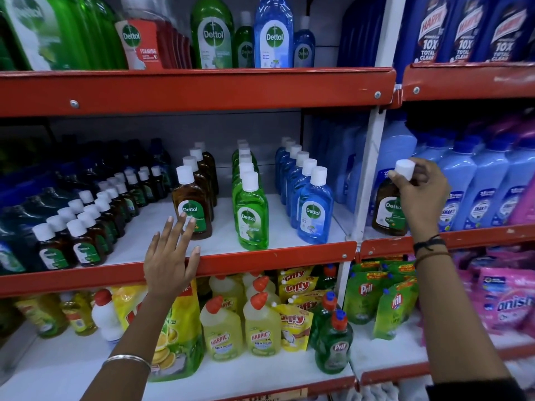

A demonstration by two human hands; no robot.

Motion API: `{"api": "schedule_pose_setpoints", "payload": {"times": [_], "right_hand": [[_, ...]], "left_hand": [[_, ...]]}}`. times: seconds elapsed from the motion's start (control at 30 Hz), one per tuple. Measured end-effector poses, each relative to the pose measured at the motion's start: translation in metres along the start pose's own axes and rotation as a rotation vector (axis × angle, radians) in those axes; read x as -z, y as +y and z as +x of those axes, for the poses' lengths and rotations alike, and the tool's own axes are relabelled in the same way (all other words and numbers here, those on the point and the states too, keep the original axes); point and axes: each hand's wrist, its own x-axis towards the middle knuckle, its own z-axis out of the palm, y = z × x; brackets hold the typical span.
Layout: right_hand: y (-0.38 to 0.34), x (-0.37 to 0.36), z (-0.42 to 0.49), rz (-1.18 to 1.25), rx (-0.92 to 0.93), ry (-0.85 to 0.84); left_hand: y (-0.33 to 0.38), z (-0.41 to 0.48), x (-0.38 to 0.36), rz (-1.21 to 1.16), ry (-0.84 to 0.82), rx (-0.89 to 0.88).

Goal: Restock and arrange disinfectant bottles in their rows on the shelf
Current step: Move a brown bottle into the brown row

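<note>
On the middle shelf [231, 263] stand three rows of Dettol bottles with white caps: a brown row [192, 202], a green row [252, 214] and a blue row [315, 209]. My left hand [170, 256] is open with fingers spread, right in front of the first brown bottle, fingertips at its label. My right hand [419, 195] grips the neck, just below the white cap, of a separate brown Dettol bottle [386, 208], which stands at the front of the neighbouring shelf bay to the right of the white upright.
Small dark Dettol bottles [84, 227] fill the shelf's left part. Pale blue jugs [474, 186] stand behind the held bottle. A white upright post [367, 169] divides the bays. Larger Dettol bottles [212, 33] sit above; Harpic bottles [221, 328] and pouches below.
</note>
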Motion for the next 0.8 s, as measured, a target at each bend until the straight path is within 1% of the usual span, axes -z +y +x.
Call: {"api": "schedule_pose_setpoints", "payload": {"times": [0.13, 0.23, 0.3, 0.37, 0.47, 0.63, 0.7, 0.8], "right_hand": [[-0.032, -0.003, -0.015, 0.024, 0.063, 0.060], [-0.061, -0.006, -0.028, 0.047, 0.078, 0.043], [-0.082, -0.008, -0.038, 0.095, 0.073, 0.011], [-0.103, -0.013, -0.052, 0.148, 0.077, -0.055], [-0.130, -0.027, -0.076, 0.220, 0.073, -0.207], [-0.160, -0.079, -0.117, 0.382, 0.045, -0.434], [-0.169, -0.105, -0.131, 0.407, 0.034, -0.478], [-0.180, -0.143, -0.153, 0.398, 0.026, -0.492]], "left_hand": [[-0.001, -0.001, 0.001, -0.018, -0.005, -0.018], [-0.003, -0.003, 0.003, -0.034, -0.007, -0.056], [-0.006, -0.006, 0.006, -0.052, -0.001, -0.036], [-0.010, -0.007, 0.009, -0.069, 0.011, -0.005], [-0.019, -0.005, 0.015, -0.079, 0.005, 0.007], [-0.046, -0.007, 0.026, -0.032, -0.014, 0.089], [-0.057, -0.009, 0.030, 0.004, -0.025, 0.109], [-0.065, -0.009, 0.031, 0.031, -0.031, 0.103]]}}
